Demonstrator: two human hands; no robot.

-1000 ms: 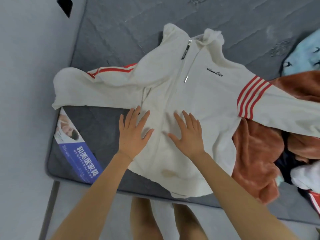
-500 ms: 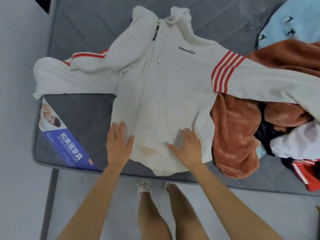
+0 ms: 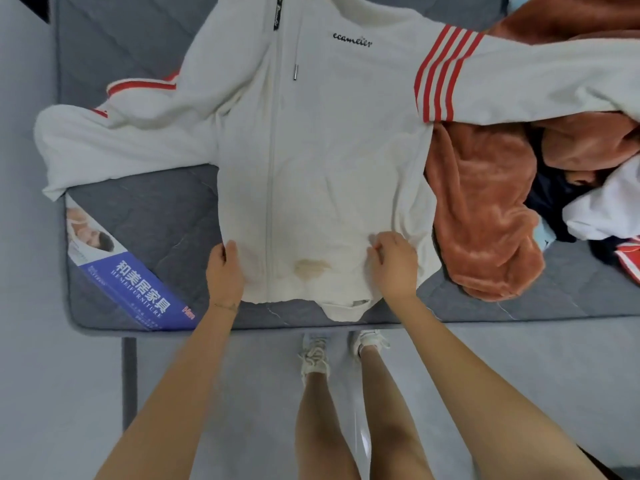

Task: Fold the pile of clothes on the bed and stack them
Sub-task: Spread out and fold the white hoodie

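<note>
A white zip hoodie with red sleeve stripes lies face up and spread on the grey mattress. Its hem has a yellowish stain. My left hand grips the hem's left edge, thumb on top of the fabric. My right hand pinches the fabric near the hem's right side, fingers curled. The hoodie's right sleeve runs over a pile of unfolded clothes at the right, topped by a rust-brown fleece garment.
A blue and white label covers the mattress's near left corner. White, dark navy and red-striped clothes lie in the pile at the right. The grey floor and my legs and shoes are below the bed's front edge.
Both hands slid down the hoodie's front from mid-chest to the hem, and went from flat and open to gripping the fabric. The view has shifted nearer the bed's edge.
</note>
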